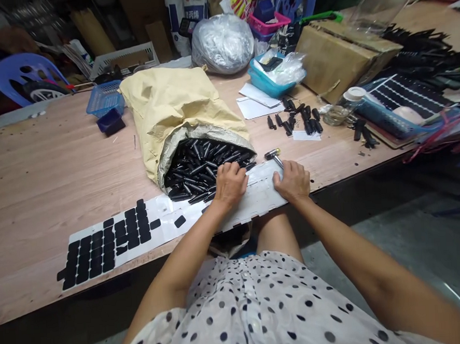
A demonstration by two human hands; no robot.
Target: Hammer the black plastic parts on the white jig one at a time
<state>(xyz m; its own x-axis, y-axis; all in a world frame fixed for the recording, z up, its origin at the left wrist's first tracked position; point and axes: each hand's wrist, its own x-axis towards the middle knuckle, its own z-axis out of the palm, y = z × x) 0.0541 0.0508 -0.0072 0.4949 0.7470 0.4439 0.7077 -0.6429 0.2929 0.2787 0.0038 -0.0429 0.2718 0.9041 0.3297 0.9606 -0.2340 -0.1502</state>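
My left hand (229, 184) is closed, its fingers curled at the white sheet just right of the sack's mouth. What it pinches, if anything, is hidden. My right hand (294, 180) is wrapped round the metal handle of a small hammer (272, 154) with a yellow-and-black head, and its thumb rests over the white sheet (263, 196) along the table edge. Slim black tapered plastic pieces (198, 161) fill the opening of a tan paper sack (174, 95) lying on its side. Black rounded stickers (98, 251) cover the left end of a white strip.
Several black pieces (308, 121) lie loose beyond the hammer. A blue basket (104, 98), a dark blue tray (111, 122), a blue bowl (270, 88) and a cardboard box (335, 56) stand farther back. Black sheets in a blue tray (398, 125) are at right.
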